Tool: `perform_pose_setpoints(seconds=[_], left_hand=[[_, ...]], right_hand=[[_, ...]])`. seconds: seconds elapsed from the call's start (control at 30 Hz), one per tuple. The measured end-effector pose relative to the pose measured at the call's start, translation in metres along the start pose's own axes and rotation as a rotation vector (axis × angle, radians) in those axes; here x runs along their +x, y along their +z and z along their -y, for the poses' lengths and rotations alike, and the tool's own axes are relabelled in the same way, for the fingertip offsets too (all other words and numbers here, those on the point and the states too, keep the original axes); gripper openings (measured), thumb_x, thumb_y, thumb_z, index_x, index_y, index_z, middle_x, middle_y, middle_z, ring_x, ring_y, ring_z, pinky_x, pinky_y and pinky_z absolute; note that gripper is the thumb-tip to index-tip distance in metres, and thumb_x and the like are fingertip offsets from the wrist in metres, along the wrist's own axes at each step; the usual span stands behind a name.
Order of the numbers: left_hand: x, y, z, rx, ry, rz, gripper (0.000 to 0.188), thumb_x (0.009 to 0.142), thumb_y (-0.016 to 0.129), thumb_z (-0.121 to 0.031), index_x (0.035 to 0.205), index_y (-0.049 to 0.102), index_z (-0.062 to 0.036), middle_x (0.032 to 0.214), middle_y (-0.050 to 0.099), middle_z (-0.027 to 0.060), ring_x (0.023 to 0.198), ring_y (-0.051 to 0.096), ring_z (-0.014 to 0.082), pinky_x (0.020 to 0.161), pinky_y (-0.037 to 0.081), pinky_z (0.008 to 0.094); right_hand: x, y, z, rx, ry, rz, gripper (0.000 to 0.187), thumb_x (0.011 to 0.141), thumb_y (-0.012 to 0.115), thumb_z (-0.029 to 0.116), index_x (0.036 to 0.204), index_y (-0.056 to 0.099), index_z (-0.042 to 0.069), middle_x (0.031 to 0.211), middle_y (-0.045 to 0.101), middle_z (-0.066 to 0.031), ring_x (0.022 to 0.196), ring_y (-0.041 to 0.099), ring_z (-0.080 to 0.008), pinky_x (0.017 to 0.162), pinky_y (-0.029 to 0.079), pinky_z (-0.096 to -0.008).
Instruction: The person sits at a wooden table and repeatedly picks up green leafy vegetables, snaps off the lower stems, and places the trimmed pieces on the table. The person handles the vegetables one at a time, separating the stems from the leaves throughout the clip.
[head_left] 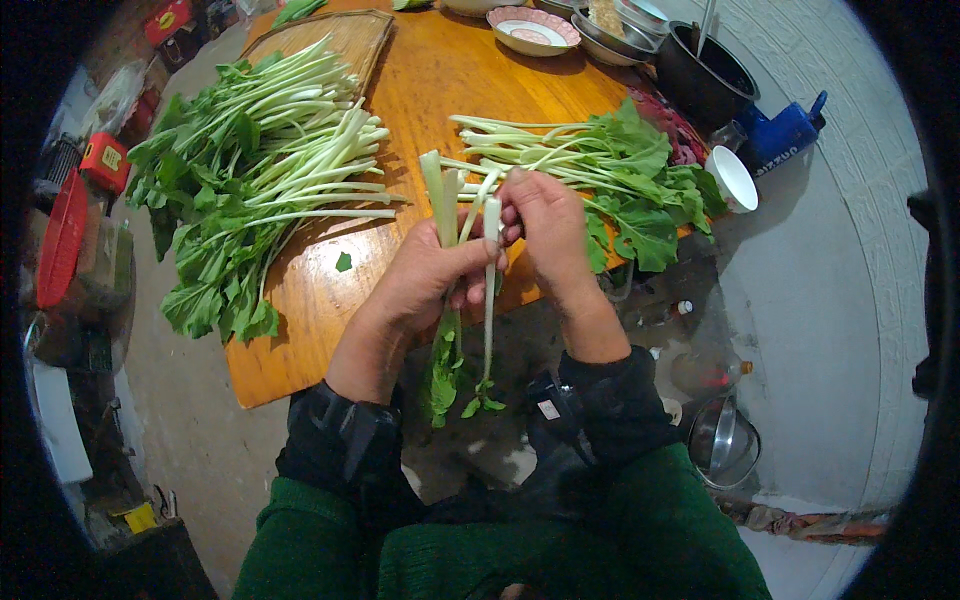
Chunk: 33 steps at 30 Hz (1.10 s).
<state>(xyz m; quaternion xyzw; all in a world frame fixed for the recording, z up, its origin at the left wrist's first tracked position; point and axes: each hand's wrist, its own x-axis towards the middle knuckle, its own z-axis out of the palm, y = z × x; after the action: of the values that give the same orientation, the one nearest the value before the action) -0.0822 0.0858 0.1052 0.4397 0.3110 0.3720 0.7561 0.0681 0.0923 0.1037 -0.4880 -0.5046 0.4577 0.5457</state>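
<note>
- Held stalks (pixel 489 305): in the left hand, at the table's near edge; long axis roughly fore-and-aft, bare ends pointing away from the body, leafy tips toward it.
- Left hand (pixel 430 270): closed around the stalks.
- Right hand (pixel 547 222): fingers bent together at the bare ends; exact grip hidden.
- Table (pixel 430 60): left pile (pixel 290 165), stems rightward; right pile (pixel 625 160), stems leftward.
</note>
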Motion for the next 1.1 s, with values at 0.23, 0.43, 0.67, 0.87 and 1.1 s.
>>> perform_pose_setpoints(seconds=[0.23, 0.43, 0.67, 0.87, 1.1], left_hand=[[0.007, -0.042, -0.010, -0.248, 0.228, -0.262, 0.019, 0.084, 0.058, -0.017, 0.094, 0.055, -0.0018, 0.085, 0.061, 0.0093, 0.062, 0.059, 0.0107, 0.039, 0.033, 0.0164], [0.008, -0.093, -0.017, -0.571, 0.384, -0.403, 0.024, 0.086, 0.055, -0.010, 0.104, 0.052, 0.0050, 0.083, 0.056, 0.0059, 0.066, 0.054, 0.0081, 0.039, 0.031, 0.0146], [0.009, -0.114, -0.015, -0.699, 0.420, -0.304, 0.022, 0.086, 0.055, -0.010, 0.103, 0.052, 0.0024, 0.087, 0.059, 0.0081, 0.071, 0.058, 0.0114, 0.041, 0.036, 0.0167], [0.010, -0.126, -0.015, -0.678, 0.449, -0.334, 0.023, 0.088, 0.051, -0.010, 0.105, 0.050, 0.0058, 0.082, 0.056, 0.0086, 0.071, 0.057, 0.0119, 0.043, 0.037, 0.0175], [0.010, -0.140, -0.018, -0.757, 0.373, -0.132, 0.023, 0.089, 0.047, -0.005, 0.109, 0.046, 0.0060, 0.083, 0.054, 0.0133, 0.065, 0.050, 0.0126, 0.046, 0.037, 0.0198]], right_hand=[[-0.010, -0.021, 0.022, 0.004, 0.427, 0.644, 0.029, 0.088, 0.051, 0.020, 0.111, 0.053, 0.002, 0.074, 0.054, -0.0016, 0.065, 0.054, -0.0093, 0.060, 0.045, -0.0207], [-0.005, -0.060, 0.033, -0.187, 0.319, 0.606, 0.025, 0.085, 0.056, 0.015, 0.107, 0.055, 0.003, 0.070, 0.049, 0.0020, 0.063, 0.049, -0.0060, 0.054, 0.040, -0.0205], [-0.005, -0.083, 0.030, -0.200, 0.245, 0.408, 0.019, 0.085, 0.056, 0.015, 0.099, 0.057, 0.002, 0.068, 0.052, 0.0017, 0.058, 0.048, -0.0058, 0.052, 0.041, -0.0195], [0.001, -0.083, 0.028, -0.164, 0.076, 0.235, 0.012, 0.083, 0.057, 0.014, 0.086, 0.055, 0.002, 0.064, 0.052, -0.0001, 0.053, 0.049, -0.0068, 0.049, 0.042, -0.0209], [0.006, -0.085, 0.018, -0.039, -0.114, -0.004, 0.015, 0.085, 0.055, 0.015, 0.077, 0.052, 0.002, 0.063, 0.053, -0.0023, 0.053, 0.051, -0.0090, 0.051, 0.044, -0.0220]])
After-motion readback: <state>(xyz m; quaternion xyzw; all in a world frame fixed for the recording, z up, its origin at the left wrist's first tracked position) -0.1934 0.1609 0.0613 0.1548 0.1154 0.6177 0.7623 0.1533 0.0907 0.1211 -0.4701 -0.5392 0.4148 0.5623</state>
